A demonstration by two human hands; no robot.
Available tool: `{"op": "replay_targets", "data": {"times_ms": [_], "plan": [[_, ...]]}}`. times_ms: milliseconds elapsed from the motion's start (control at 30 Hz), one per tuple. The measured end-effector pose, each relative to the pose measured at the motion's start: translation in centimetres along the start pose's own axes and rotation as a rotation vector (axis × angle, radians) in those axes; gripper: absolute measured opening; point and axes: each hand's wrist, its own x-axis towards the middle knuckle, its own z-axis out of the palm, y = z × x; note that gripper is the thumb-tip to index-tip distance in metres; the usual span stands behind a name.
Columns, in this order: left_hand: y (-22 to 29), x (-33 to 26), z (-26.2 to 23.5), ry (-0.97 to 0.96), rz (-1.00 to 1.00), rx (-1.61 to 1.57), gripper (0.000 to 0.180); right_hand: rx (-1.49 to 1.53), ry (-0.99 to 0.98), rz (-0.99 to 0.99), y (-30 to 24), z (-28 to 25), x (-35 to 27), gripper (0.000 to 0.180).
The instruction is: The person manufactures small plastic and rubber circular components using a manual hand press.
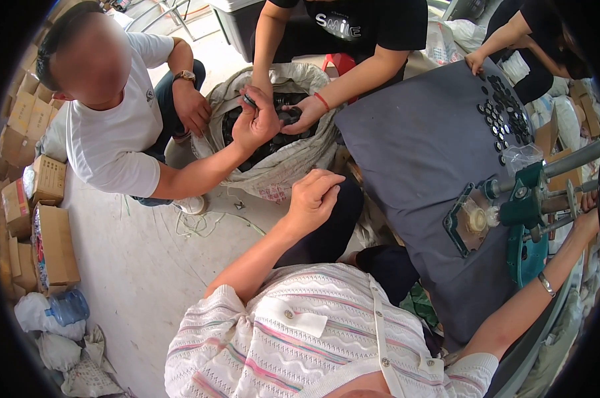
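Note:
My left hand [315, 200] hovers over my dark-trousered knee, its fingers curled in. Whatever they hold, if anything, is hidden. To the far right, my right hand [584, 222] is beside the steel rods of a green hand press [520, 200]. Its fingers look curled, but the dark rim of the picture cuts off what they grip. Under the press head lies a round cream-coloured piece [475, 217] on the green-framed base. Small round black pieces [500, 119], some with white centres, are spread over the grey cloth-covered table [413, 132].
Ahead stands a woven sack [303, 162] of dark round pieces. A person in white [118, 126] holds one piece; a person in black [379, 33] reaches into the sack. Another person's hand [475, 62] rests at the table's far edge. Cardboard boxes [55, 245] line the left.

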Motion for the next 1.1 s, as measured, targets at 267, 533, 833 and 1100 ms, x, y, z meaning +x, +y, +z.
{"op": "replay_targets", "data": {"times_ms": [267,533,833,1100], "plan": [[-1.3,-1.2,2.3,-0.057,-0.006,0.009,0.020,-0.031,0.018,-0.040,0.3,0.2,-0.2,0.029],[-2.2,-2.9,3.7,-0.183,-0.027,0.100,0.024,0.012,-0.015,-0.006,-0.7,1.0,-1.3,0.030],[-2.3,-3.2,4.5,-0.163,0.013,0.155,0.025,-0.011,-0.006,0.006,-0.7,1.4,-1.8,0.033],[-2.2,-3.1,4.9,-0.176,0.054,0.208,0.028,-0.043,-0.049,-0.003,-0.6,0.0,-0.5,0.034]]}}
